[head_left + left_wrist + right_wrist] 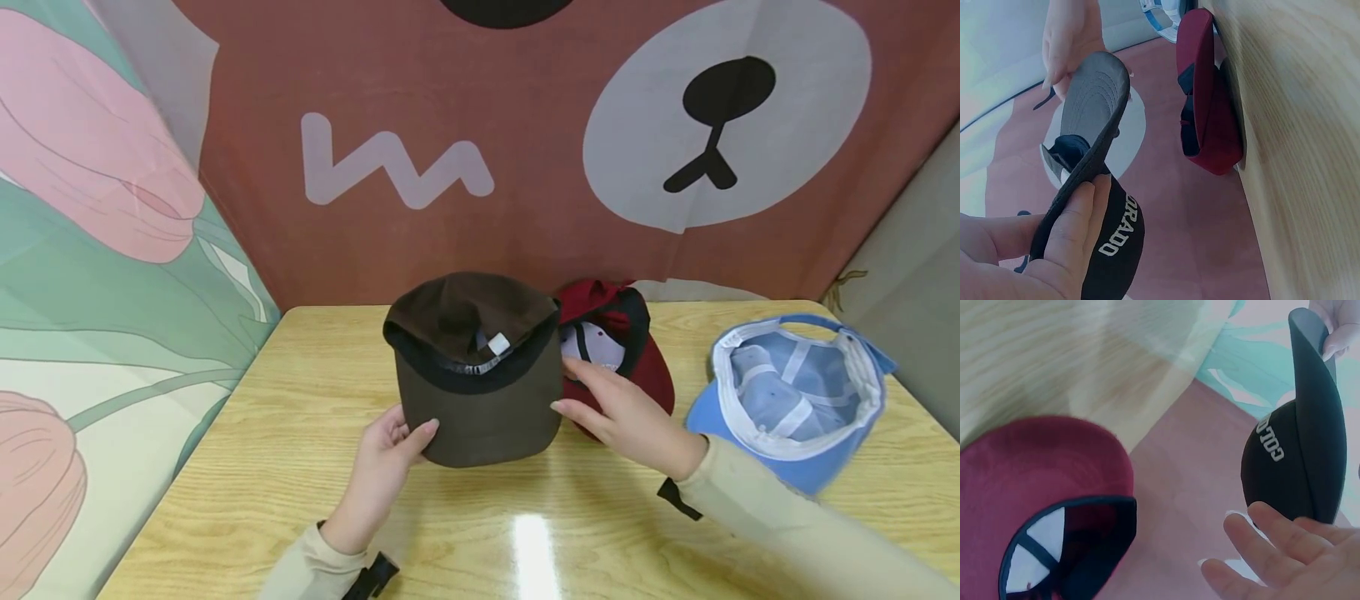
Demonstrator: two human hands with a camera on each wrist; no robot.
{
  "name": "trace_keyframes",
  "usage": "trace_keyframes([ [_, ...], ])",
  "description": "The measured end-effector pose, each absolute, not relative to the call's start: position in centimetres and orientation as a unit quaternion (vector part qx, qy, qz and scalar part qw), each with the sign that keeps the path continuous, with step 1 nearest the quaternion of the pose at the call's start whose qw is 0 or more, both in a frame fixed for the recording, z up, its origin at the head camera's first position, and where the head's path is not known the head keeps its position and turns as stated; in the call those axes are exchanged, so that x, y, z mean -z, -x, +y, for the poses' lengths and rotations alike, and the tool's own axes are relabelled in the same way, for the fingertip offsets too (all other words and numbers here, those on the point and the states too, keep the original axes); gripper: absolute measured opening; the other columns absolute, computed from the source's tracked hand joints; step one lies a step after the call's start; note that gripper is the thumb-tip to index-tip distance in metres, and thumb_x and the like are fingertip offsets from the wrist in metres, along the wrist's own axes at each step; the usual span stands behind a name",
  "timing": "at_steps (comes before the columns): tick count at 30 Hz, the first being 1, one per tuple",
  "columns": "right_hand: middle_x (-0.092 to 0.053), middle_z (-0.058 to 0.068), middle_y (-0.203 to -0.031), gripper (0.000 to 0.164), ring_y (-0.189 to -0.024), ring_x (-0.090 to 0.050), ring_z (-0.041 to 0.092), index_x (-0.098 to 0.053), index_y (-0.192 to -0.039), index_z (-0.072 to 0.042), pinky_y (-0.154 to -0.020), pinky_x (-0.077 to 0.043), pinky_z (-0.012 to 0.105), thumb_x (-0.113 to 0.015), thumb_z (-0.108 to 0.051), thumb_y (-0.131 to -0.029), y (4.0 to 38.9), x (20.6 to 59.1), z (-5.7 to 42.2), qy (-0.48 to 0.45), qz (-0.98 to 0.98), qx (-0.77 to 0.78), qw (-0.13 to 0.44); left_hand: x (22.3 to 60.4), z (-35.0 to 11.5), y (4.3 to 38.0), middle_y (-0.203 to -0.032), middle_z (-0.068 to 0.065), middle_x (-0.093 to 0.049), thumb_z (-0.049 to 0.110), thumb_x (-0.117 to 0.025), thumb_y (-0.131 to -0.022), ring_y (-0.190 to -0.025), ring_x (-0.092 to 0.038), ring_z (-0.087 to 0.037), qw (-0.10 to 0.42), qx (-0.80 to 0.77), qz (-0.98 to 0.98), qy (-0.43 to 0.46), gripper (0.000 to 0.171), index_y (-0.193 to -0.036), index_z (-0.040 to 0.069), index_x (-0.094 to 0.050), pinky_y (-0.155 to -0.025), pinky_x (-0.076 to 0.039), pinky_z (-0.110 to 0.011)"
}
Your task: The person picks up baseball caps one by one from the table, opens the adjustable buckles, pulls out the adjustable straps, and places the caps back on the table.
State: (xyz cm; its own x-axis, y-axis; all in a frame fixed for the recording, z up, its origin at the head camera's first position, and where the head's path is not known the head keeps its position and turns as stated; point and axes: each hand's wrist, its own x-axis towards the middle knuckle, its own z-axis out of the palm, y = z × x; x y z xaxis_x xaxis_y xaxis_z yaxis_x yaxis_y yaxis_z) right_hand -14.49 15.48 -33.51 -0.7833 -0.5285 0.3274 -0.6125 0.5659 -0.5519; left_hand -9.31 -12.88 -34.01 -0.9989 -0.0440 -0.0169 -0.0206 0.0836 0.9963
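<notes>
The wooden table (pixel 300 467) lies beneath. On it, right of the red cap (pixel 656 379), sits a blue cap (pixel 795 392), whole only in the head view. Left of the red cap, held above the table, is the brown cap (pixel 480 385), its hollow underside facing the head camera; the wrist views alone show pale lettering (pixel 1122 227) outside. The left hand (pixel 384 467) pinches its brim (pixel 491 425), thumb on the underside. The right hand (pixel 630 421), overlapping the red cap, extends loosely spread fingers beside the brim; whether they touch, I cannot tell.
</notes>
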Motion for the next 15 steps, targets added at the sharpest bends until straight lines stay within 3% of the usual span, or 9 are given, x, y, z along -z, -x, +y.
trace_keyframes([
  [4, -0.063, 0.002, -0.116, 0.041, -0.104, -0.059, 0.016, -0.052, -0.131, -0.007, -0.09, -0.049, 0.044, -0.063, -0.023, -0.096, 14.55, 33.54, 15.16, -0.305, -0.873, -0.377, 0.048, 33.96, -12.56, 9.26, -0.101, -0.019, -0.07, -0.002, -0.058, -0.094, -0.085, -0.069, -0.012, 0.009, 0.68, -0.733, -0.012, 0.022, -0.114, -0.01, -0.06, -0.073, -0.055, -0.027],
  [7, -0.063, 0.0, -0.114, 0.037, -0.099, -0.06, 0.012, -0.053, -0.128, -0.007, -0.085, -0.051, 0.039, -0.064, -0.02, -0.095, 14.52, 33.57, 14.97, -0.299, -0.866, -0.398, 0.047, 33.88, -12.31, 9.1, -0.102, -0.02, -0.07, -0.002, -0.059, -0.094, -0.085, -0.068, -0.012, 0.013, 0.676, -0.736, -0.004, 0.022, -0.114, -0.011, -0.06, -0.074, -0.055, -0.027],
  [11, -0.063, -0.004, -0.09, 0.031, -0.078, -0.06, 0.007, -0.053, -0.122, -0.005, -0.071, -0.052, 0.03, -0.064, -0.015, -0.095, 14.36, 33.55, 14.74, -0.296, -0.855, -0.424, 0.045, 33.83, -12.1, 9.03, -0.102, -0.019, -0.069, -0.002, -0.059, -0.094, -0.085, -0.068, -0.011, 0.017, 0.673, -0.74, -0.002, 0.022, -0.114, -0.011, -0.06, -0.073, -0.054, -0.025],
  [15, -0.045, -0.008, -0.059, 0.027, -0.049, -0.041, 0.006, -0.052, -0.118, -0.003, -0.049, -0.041, 0.026, -0.063, -0.011, -0.095, 14.19, 33.43, 14.53, -0.288, -0.846, -0.448, 0.036, 33.89, -11.98, 9.12, -0.101, -0.018, -0.069, -0.002, -0.059, -0.094, -0.084, -0.067, -0.01, 0.014, 0.675, -0.738, -0.002, 0.022, -0.114, -0.01, -0.06, -0.073, -0.053, -0.025],
])
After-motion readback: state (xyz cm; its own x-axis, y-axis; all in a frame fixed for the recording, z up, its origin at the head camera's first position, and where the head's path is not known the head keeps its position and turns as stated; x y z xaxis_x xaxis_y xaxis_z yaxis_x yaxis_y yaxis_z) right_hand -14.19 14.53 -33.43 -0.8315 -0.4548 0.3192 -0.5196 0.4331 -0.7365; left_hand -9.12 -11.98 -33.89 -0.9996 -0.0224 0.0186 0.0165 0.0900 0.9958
